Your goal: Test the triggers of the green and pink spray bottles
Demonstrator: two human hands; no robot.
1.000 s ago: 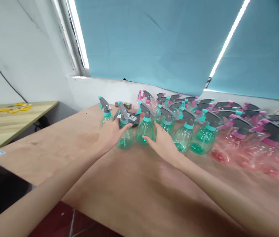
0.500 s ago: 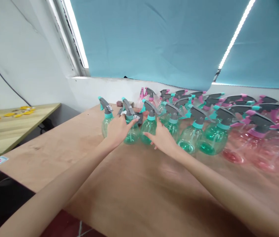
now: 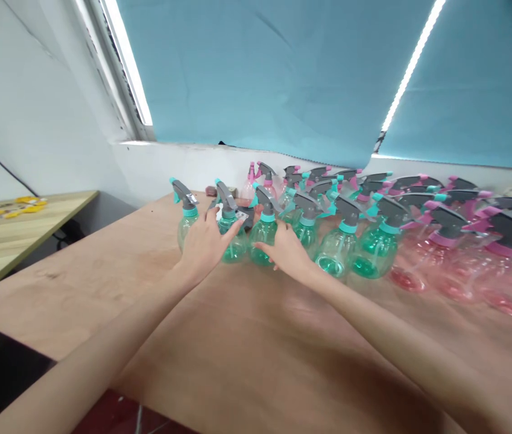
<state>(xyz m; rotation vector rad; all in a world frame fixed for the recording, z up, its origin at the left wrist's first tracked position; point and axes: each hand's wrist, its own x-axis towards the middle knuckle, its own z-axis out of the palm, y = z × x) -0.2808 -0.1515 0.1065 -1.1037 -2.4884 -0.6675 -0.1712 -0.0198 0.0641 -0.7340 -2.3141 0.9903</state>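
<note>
Round spray bottles with grey heads stand upright in rows on the wooden table. My left hand (image 3: 205, 242) is wrapped round the left side of a green spray bottle (image 3: 234, 248), its thumb across the front and its other fingertips partly hidden. Just left of it is another green spray bottle (image 3: 186, 224). My right hand (image 3: 286, 246) curls round the right side of a third green bottle (image 3: 261, 234), thumb over its front and the other fingers mostly hidden. Beside that hand stands a further green bottle (image 3: 306, 232). A white tag (image 3: 241, 216) shows near my left thumb.
More green bottles (image 3: 376, 253) and pink bottles (image 3: 441, 259) fill the table's right side. A dark object (image 3: 247, 216) sits behind the held bottles. At the left, a lower table (image 3: 20, 232) carries yellow pieces (image 3: 15, 208). Blue blinds (image 3: 256, 78) hang behind.
The whole scene has shifted a little left in view as my head turned right. Both hands stay at the same two bottles, which show no clear movement on the table.
</note>
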